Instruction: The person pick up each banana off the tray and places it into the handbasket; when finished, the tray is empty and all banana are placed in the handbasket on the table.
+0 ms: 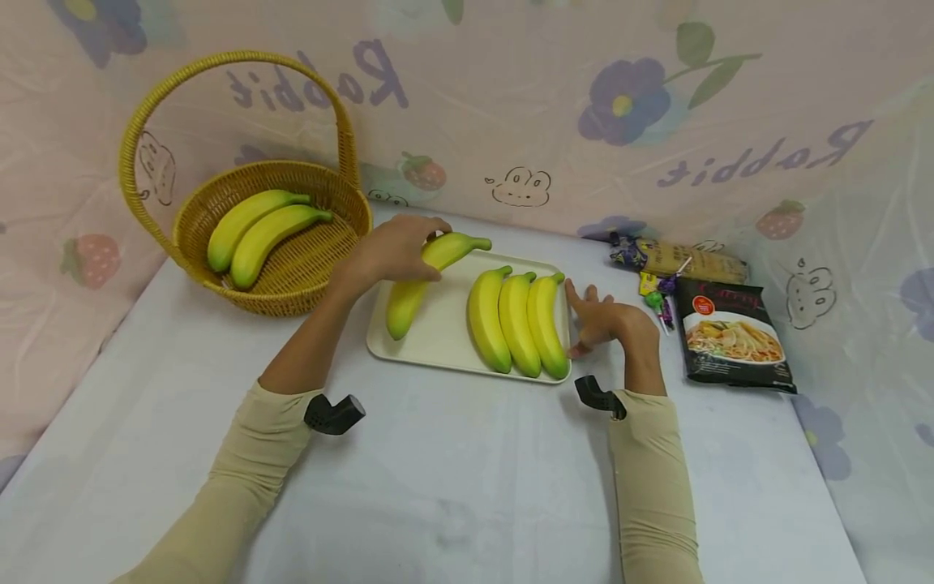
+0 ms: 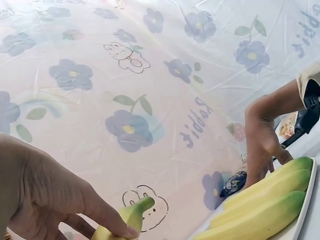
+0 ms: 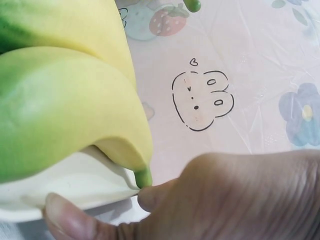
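Observation:
My left hand (image 1: 397, 250) grips a yellow banana (image 1: 405, 308) with green tips over the left part of a white tray (image 1: 445, 354). The banana slants, its stem end raised to the upper right. In the left wrist view the thumb lies along this banana (image 2: 131, 217) near its stem. Three more bananas (image 1: 518, 324) lie side by side along the tray's right side. At that edge is my right hand (image 1: 609, 323), fingers spread. The right wrist view has its thumb (image 3: 75, 220) and a finger right at the tray's rim (image 3: 100, 201), beside a banana's stem.
A woven basket (image 1: 280, 304) with a tall handle stands at the back left, two bananas (image 1: 270, 235) inside. To the right lie a black noodle packet (image 1: 733, 337), wrapped candies (image 1: 660, 296) and a long yellowish packet (image 1: 686, 258). A printed curtain (image 1: 467, 122) rises behind the table.

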Tool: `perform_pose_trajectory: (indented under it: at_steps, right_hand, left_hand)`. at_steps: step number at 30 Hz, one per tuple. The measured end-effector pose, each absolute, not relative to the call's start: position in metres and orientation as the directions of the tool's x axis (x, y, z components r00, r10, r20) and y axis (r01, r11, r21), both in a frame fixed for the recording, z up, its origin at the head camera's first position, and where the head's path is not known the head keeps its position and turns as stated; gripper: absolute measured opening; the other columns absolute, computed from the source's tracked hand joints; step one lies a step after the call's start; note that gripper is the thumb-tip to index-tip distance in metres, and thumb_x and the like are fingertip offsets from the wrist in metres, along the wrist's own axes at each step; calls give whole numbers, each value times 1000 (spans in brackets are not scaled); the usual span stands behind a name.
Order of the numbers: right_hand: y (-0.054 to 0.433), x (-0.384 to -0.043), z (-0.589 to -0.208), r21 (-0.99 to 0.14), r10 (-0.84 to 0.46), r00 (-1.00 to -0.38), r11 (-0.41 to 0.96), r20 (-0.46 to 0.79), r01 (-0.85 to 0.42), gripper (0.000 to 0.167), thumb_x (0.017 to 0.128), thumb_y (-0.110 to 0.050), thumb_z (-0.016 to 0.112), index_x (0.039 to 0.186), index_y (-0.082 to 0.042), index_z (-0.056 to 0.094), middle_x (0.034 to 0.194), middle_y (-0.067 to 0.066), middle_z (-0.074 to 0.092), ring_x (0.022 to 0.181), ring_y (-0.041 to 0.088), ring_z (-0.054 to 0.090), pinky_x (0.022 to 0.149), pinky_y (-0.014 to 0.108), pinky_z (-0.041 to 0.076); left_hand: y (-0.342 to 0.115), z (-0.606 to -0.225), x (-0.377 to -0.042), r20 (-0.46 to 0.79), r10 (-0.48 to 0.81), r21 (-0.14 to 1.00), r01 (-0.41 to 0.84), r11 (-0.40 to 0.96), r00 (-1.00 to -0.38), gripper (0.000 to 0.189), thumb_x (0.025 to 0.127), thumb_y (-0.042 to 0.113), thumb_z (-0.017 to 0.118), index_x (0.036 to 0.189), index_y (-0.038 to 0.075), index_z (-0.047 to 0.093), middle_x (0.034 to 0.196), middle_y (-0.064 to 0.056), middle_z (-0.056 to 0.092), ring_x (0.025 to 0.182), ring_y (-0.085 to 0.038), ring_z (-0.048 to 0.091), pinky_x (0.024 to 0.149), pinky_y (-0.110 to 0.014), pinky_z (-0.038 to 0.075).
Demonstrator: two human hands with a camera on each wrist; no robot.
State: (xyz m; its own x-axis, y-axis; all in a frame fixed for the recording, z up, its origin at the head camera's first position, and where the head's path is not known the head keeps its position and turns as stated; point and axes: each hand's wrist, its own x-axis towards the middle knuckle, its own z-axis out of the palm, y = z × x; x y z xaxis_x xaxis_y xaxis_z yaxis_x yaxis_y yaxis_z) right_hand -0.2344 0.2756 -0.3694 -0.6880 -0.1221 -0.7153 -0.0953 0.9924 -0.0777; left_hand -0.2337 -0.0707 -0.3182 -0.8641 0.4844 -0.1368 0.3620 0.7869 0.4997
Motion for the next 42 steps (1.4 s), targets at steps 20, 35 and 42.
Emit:
perform_pose_trajectory:
  at_steps: [20, 35, 42]
  right_hand:
    - [276, -231, -369, -76, -105, -693, 995, -713, -72, 125, 91, -37, 81, 166, -18, -17, 170, 32, -17, 155, 61, -4, 120, 81, 13]
    - [274, -231, -368, -72, -100, -690, 995, -717, -70, 127, 91, -36, 81, 166, -17, -19, 170, 33, -18, 156, 61, -5, 120, 81, 12]
    - [274, -231, -369, -66, -114, -695, 993, -710, -95, 127, 90, -37, 82, 166, -15, -17, 169, 35, -16, 155, 63, -3, 119, 82, 13]
  left_hand:
    - [-112, -290, -224, -81, 378, 505, 289, 814, -922, 68, 93, 9, 73, 156, 17, 50, 159, -26, 46, 150, -48, 38, 119, -64, 38]
    - [-161, -284, -218, 27, 238, 562, 212, 799, -971, 63, 92, 10, 71, 152, 5, 53, 138, -24, 62, 118, -37, 55, 102, -56, 46]
    - [-184, -285, -219, 25, 161, 561, 147, 815, -987, 58, 94, 11, 69, 149, 2, 55, 142, -26, 61, 123, -40, 55, 108, -60, 44]
